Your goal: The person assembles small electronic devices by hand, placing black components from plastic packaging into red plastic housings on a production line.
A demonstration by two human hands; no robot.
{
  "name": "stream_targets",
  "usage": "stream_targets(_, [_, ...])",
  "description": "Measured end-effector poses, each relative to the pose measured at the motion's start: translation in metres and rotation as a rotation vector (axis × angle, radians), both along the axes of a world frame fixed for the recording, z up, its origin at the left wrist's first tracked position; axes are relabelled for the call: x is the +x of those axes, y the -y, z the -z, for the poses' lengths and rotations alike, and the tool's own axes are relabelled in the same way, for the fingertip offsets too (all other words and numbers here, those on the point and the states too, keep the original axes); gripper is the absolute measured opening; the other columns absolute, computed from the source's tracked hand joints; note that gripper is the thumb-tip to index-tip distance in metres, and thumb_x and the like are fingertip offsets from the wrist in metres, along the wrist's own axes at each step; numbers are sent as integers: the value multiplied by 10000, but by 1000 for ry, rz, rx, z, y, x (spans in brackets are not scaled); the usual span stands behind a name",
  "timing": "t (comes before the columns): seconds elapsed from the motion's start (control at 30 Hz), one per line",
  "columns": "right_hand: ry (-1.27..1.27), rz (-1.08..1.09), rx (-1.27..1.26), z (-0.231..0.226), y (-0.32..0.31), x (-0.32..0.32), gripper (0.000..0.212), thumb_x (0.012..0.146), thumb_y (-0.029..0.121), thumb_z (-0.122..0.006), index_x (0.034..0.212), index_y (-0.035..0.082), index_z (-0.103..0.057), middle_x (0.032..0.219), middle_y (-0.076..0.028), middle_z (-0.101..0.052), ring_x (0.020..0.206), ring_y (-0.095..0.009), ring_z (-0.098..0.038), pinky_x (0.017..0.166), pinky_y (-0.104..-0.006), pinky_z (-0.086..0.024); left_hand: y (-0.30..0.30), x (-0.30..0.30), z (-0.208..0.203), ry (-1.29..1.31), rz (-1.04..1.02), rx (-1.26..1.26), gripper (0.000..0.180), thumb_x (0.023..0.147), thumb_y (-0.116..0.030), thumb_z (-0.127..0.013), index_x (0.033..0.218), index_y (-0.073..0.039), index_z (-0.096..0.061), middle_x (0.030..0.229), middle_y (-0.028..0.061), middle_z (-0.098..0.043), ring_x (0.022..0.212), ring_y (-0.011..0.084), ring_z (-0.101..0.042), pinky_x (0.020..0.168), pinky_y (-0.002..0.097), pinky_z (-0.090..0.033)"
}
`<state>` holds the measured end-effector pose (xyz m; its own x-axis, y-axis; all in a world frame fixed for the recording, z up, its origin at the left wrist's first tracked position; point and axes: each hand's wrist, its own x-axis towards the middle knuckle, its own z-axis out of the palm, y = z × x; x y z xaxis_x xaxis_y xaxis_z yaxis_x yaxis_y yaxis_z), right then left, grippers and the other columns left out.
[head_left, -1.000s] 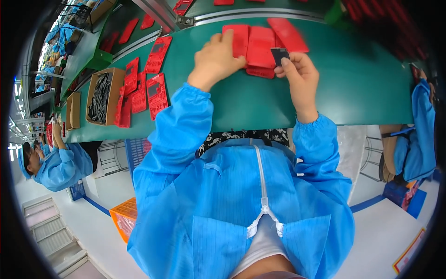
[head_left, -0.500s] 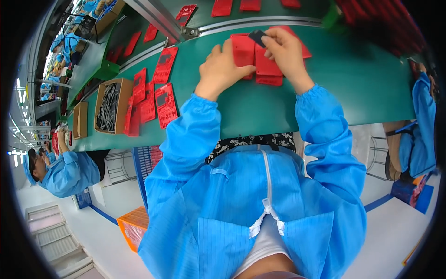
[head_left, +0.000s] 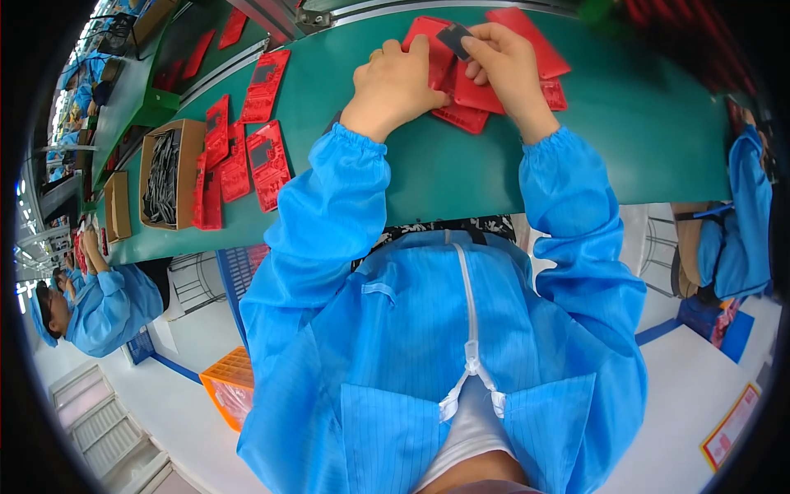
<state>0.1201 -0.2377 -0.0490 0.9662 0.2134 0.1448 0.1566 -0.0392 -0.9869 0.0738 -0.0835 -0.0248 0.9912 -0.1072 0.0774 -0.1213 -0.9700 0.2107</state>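
My left hand [head_left: 393, 89] rests at the left and lower edges of a red flat plastic panel [head_left: 429, 49], its thumb and fingers spread. My right hand [head_left: 504, 70] is closed, pinching a small dark rectangular piece [head_left: 454, 41] between thumb and fingers above that panel. Beneath and beside the hands, more red panels overlap in a loose pile; one red panel [head_left: 535, 41] lies at the upper right, another red panel [head_left: 471, 118] sticks out below. My right hand partly covers the pile.
On the green table [head_left: 642, 140], several red housings [head_left: 268, 165] with dark patches lie at the left. A cardboard box [head_left: 167, 173] of dark strips stands beside them, then a smaller carton [head_left: 118, 206]. A metal rail [head_left: 387, 11] crosses the far side. A co-worker [head_left: 107, 309] sits at far left.
The view has shifted, so the table's things appear farther left and higher. The red panels under my hands have turned and fanned apart. My right hand keeps the dark piece.
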Motion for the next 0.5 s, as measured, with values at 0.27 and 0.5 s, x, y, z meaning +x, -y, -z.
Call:
stream_targets(0.27, [91,53,-88,6,0,-1,166,819,137,-592,910,-1,-601,699,-59,-609,540,-99,-551,490,-242,-452,-6,3,5,-8,-89,-91,737,634,-311,-725,1271,-107,-416,1106,178,-527,1001,330,-551,808,398,-466])
stream_targets(0.5, [187,47,-121,5,-3,-3,153,828,135,-588,925,17,-602,717,-55,-615,600,-110,-570,527,-240,-458,-31,0,19,245,-142,-559,480,774,-120,-621,1217,-26,-461,1061,143,-580,961,231,-581,808,321,-475])
